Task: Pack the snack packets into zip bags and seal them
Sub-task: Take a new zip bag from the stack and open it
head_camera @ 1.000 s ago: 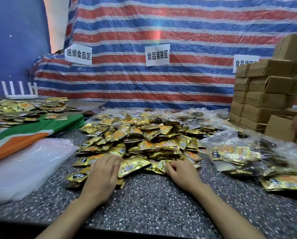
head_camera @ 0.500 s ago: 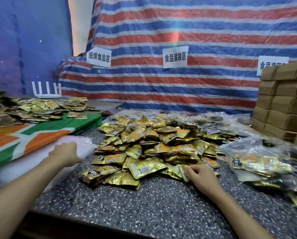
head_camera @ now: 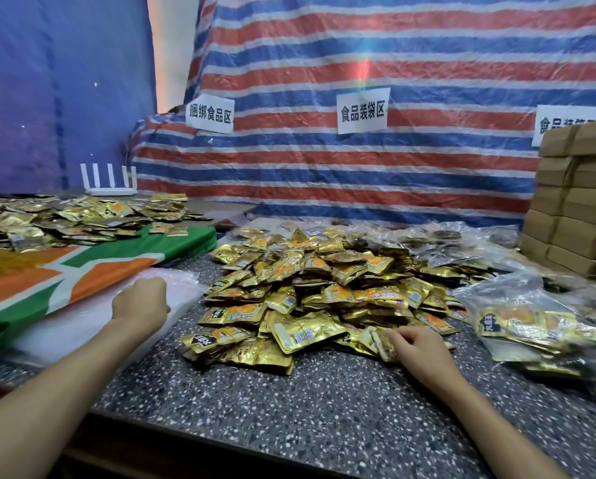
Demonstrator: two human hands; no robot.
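left hand (head_camera: 141, 302) curled on zip bags (head_camera: 82, 326), 8 o'clock, grip unclear | right hand (head_camera: 417, 350) pinches snack packets (head_camera: 381, 344), 4 o'clock | 11 o'clock sign (head_camera: 209, 114): 捆绑食品区 | 12 o'clock sign (head_camera: 362, 110): 食品装袋区

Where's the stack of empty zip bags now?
The zip bags lie on the left of the head view, between the green-and-orange cloth and the snack packet pile, under the left hand.

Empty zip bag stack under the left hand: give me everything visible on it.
The zip bag stack is a flat sheaf of thin, milky-clear plastic lying on the speckled table, between the orange-green cloth and the snack packets. Its far end looks faintly pink. The left hand rests on it, fingers curled down; whether they pinch a bag cannot be told.
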